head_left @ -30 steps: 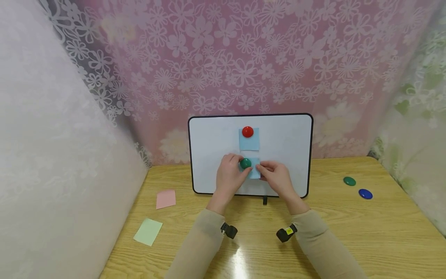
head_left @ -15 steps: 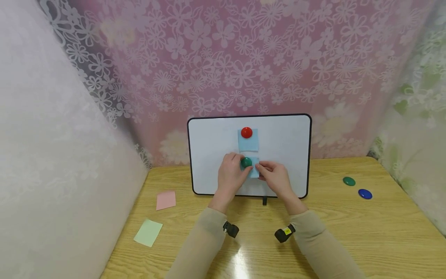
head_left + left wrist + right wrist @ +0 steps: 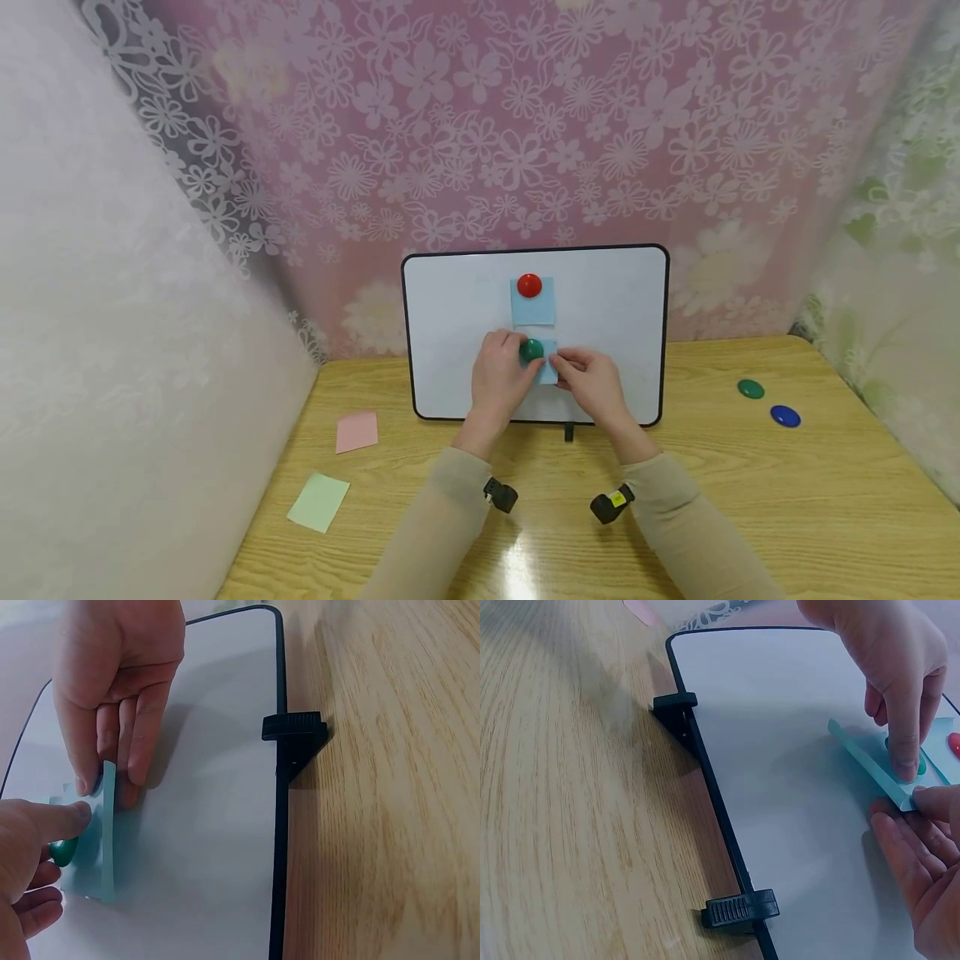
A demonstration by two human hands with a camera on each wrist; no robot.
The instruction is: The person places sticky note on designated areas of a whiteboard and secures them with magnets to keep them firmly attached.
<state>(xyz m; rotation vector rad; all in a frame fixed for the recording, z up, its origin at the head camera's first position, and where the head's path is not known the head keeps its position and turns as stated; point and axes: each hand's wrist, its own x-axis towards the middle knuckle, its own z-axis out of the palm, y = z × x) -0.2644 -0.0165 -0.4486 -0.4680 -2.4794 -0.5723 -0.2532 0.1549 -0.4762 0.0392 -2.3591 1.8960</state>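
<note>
A whiteboard with a dark frame stands upright at the back of the table. My left hand holds a round green magnet between thumb and fingers, against the lower blue sticky note. At that note's right edge, the thumb and fingers of my right hand pinch the paper. The note's lower edge curls away from the board in the left wrist view, and the left hand covers its left part in the head view. Above it, a red magnet sits on another blue sticky note.
On the table's right lie a flat green magnet and a blue magnet. A pink sticky note and a pale green sticky note lie at the left. Black clip feet hold the board's bottom edge.
My left hand and the green magnet have shifted slightly to the right across the lower note. The right hand keeps its pinch on the note's edge.
</note>
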